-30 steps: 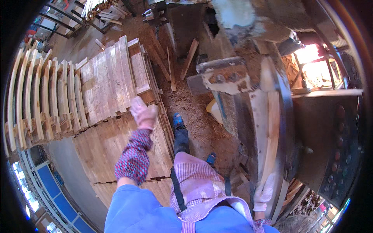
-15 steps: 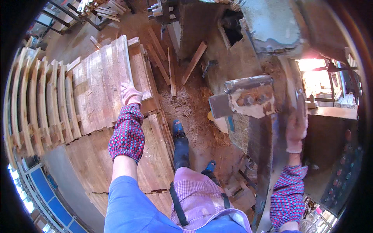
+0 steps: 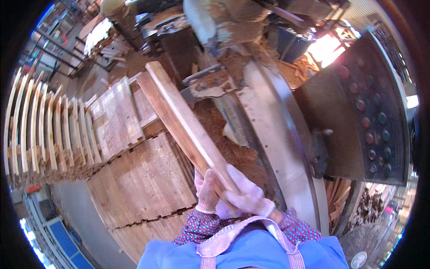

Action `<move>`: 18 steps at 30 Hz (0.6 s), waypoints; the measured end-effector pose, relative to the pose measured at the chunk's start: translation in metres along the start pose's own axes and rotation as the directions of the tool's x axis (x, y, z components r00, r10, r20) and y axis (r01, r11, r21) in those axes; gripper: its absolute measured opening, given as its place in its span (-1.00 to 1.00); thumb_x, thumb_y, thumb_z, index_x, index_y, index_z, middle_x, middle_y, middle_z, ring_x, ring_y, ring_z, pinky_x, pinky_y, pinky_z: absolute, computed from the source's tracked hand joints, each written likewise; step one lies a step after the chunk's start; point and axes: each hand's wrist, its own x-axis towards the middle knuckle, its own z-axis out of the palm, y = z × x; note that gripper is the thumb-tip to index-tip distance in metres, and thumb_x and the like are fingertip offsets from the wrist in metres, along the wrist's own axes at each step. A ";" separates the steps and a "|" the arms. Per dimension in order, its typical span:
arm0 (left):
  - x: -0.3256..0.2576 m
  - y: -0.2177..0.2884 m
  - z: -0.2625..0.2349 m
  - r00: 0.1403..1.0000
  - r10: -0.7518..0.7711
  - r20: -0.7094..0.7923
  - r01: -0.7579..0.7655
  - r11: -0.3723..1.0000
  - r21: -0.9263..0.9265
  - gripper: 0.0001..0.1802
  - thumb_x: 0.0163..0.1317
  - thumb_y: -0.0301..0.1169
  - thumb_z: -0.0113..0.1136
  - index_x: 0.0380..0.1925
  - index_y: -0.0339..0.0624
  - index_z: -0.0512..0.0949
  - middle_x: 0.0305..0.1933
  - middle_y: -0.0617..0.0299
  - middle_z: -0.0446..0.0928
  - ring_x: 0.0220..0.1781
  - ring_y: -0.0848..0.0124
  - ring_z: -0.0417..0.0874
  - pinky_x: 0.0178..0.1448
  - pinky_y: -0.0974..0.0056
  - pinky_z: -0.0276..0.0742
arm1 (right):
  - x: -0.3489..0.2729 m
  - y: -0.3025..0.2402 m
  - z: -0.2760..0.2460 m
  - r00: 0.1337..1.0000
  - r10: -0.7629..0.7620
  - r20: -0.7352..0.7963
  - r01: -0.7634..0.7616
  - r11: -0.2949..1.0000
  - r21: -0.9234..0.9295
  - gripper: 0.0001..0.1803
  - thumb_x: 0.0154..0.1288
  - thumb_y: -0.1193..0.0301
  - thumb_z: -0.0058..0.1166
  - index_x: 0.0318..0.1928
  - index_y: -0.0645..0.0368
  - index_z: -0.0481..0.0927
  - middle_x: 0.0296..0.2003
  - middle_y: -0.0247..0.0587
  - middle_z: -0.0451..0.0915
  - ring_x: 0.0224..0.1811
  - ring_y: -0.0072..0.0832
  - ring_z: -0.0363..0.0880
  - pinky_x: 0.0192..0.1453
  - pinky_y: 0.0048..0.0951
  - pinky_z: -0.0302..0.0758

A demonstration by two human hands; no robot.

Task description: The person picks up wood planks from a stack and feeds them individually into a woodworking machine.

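Note:
Both of my gloved hands grip the near end of a long wooden board (image 3: 181, 119) close to my chest. My left hand (image 3: 206, 190) wraps the board's left side and my right hand (image 3: 244, 193) lies over it from the right. The board slants up and away to the left, its far end above the stacked planks. Patterned sleeves cover my wrists, and a blue top with a checked apron shows below.
Flat stacks of planks (image 3: 143, 184) lie to my left, with rows of boards standing on edge (image 3: 45, 134) beyond them. A long pale metal machine bed (image 3: 282, 143) runs on the right beside a dark control panel (image 3: 371, 116). Sawdust covers the floor (image 3: 215, 130).
My left hand was on the plank stack and my right on the machine bed. Now both have come together near my chest, holding a long board that was not in my hands before.

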 end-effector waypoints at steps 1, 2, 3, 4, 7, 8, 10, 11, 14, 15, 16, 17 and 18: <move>-0.008 -0.008 0.014 1.000 0.013 -0.022 -0.013 1.000 0.012 -0.34 0.34 -0.25 0.24 0.35 -0.16 0.23 0.17 0.08 0.50 0.18 0.23 0.57 0.30 0.13 0.49 | -0.031 0.007 -0.019 1.000 0.002 -0.026 -0.003 0.999 -0.045 -0.11 0.18 0.23 0.26 0.41 0.40 0.18 0.31 0.38 0.30 0.36 0.15 0.33 0.35 -0.15 0.41; -0.006 -0.017 0.014 0.996 -0.006 0.086 0.004 1.000 0.028 -0.38 0.35 -0.28 0.23 0.33 -0.17 0.25 0.17 0.10 0.49 0.19 0.23 0.56 0.34 0.10 0.46 | -0.079 0.026 -0.026 0.983 0.128 -0.132 -0.126 0.992 0.023 -0.16 0.19 0.30 0.25 0.41 0.36 0.21 0.32 0.34 0.31 0.39 0.08 0.32 0.41 -0.15 0.34; -0.003 -0.023 0.014 0.981 -0.028 0.191 0.021 0.999 0.039 -0.43 0.36 -0.32 0.22 0.31 -0.18 0.28 0.18 0.12 0.48 0.21 0.23 0.55 0.37 0.08 0.43 | -0.120 0.041 -0.032 0.940 0.255 -0.226 -0.239 0.966 0.099 -0.20 0.19 0.37 0.25 0.41 0.33 0.25 0.34 0.30 0.31 0.42 0.00 0.30 0.46 -0.14 0.27; 0.000 -0.026 0.019 0.983 -0.042 0.176 0.033 0.998 0.052 -0.41 0.34 -0.30 0.25 0.30 -0.17 0.29 0.18 0.12 0.49 0.18 0.23 0.57 0.36 0.06 0.45 | -0.136 0.036 -0.048 0.935 0.211 -0.286 -0.263 0.951 -0.160 -0.25 0.21 0.40 0.17 0.39 0.37 0.26 0.28 0.33 0.36 0.33 0.07 0.39 0.35 -0.08 0.37; 0.010 -0.032 0.029 0.983 -0.104 0.148 0.092 0.992 0.083 -0.38 0.29 -0.27 0.30 0.29 -0.17 0.31 0.15 0.13 0.50 0.13 0.24 0.60 0.34 0.03 0.48 | -0.172 0.067 -0.068 0.923 0.110 -0.369 -0.331 0.714 -0.616 -0.34 0.22 0.44 0.09 0.34 0.39 0.32 0.23 0.36 0.42 0.21 0.15 0.49 0.22 0.00 0.49; 0.014 -0.035 0.025 0.979 -0.138 0.147 0.127 0.988 0.083 -0.38 0.29 -0.27 0.30 0.29 -0.17 0.32 0.14 0.15 0.50 0.13 0.25 0.60 0.34 0.03 0.48 | -0.173 0.086 -0.064 0.921 0.089 -0.380 -0.351 0.614 -0.707 -0.36 0.22 0.44 0.09 0.32 0.39 0.35 0.23 0.35 0.42 0.21 0.15 0.49 0.21 0.00 0.50; 0.016 -0.038 0.019 0.966 -0.176 0.190 0.164 0.984 0.073 -0.44 0.36 -0.46 0.19 0.32 -0.20 0.27 0.20 0.12 0.47 0.20 0.24 0.56 0.39 0.05 0.43 | -0.135 0.109 -0.075 0.904 0.053 -0.423 -0.375 0.571 -0.730 -0.40 0.25 0.41 0.08 0.30 0.34 0.40 0.27 0.26 0.41 0.26 0.14 0.45 0.30 0.00 0.42; 0.017 -0.033 0.013 0.973 -0.164 0.160 0.151 0.985 0.088 -0.43 0.36 -0.46 0.19 0.33 -0.20 0.26 0.21 0.12 0.47 0.21 0.24 0.55 0.39 0.05 0.43 | -0.089 0.109 -0.087 0.924 0.000 -0.381 -0.321 0.538 -0.779 -0.42 0.27 0.39 0.06 0.30 0.31 0.40 0.29 0.21 0.39 0.30 0.12 0.41 0.35 -0.01 0.36; 0.022 -0.024 0.006 0.972 -0.203 0.121 0.189 0.975 0.117 -0.37 0.35 -0.48 0.19 0.38 -0.20 0.22 0.23 0.12 0.45 0.23 0.26 0.54 0.40 0.08 0.42 | 0.023 0.135 -0.127 0.942 -0.121 -0.313 -0.216 0.498 -0.840 -0.47 0.36 0.34 -0.04 0.32 0.17 0.43 0.37 0.04 0.34 0.39 0.01 0.29 0.48 -0.02 0.21; 0.027 -0.021 0.004 0.977 -0.177 0.116 0.162 0.979 0.124 -0.37 0.35 -0.48 0.19 0.38 -0.20 0.22 0.22 0.12 0.46 0.23 0.26 0.53 0.40 0.09 0.42 | 0.066 0.130 -0.140 0.937 -0.117 -0.330 -0.228 0.512 -0.828 -0.48 0.36 0.34 -0.04 0.32 0.14 0.43 0.37 0.00 0.34 0.40 -0.04 0.30 0.49 -0.03 0.20; 0.032 -0.020 0.008 0.981 -0.155 0.119 0.140 0.982 0.124 -0.37 0.35 -0.48 0.19 0.38 -0.21 0.21 0.22 0.13 0.46 0.23 0.27 0.53 0.39 0.10 0.42 | 0.092 0.136 -0.155 0.939 -0.121 -0.321 -0.222 0.498 -0.838 -0.48 0.36 0.37 -0.04 0.32 0.15 0.43 0.37 0.00 0.35 0.39 -0.05 0.32 0.49 -0.04 0.20; 0.036 -0.019 0.012 0.985 -0.128 0.117 0.113 0.985 0.128 -0.37 0.35 -0.49 0.19 0.38 -0.21 0.21 0.21 0.13 0.46 0.23 0.28 0.53 0.39 0.10 0.42 | 0.115 0.143 -0.164 0.938 -0.187 -0.293 -0.175 0.472 -0.864 -0.47 0.36 0.36 -0.04 0.33 0.16 0.42 0.37 -0.01 0.34 0.39 -0.06 0.32 0.48 -0.06 0.23; 0.044 -0.020 0.016 0.980 -0.063 0.188 0.033 0.987 0.158 -0.37 0.35 -0.49 0.20 0.37 -0.23 0.22 0.20 0.15 0.47 0.23 0.30 0.52 0.36 0.14 0.42 | 0.129 0.144 -0.174 0.931 -0.247 -0.271 -0.144 0.434 -0.889 -0.47 0.37 0.35 -0.04 0.34 0.16 0.41 0.37 -0.01 0.34 0.40 -0.07 0.31 0.46 -0.07 0.25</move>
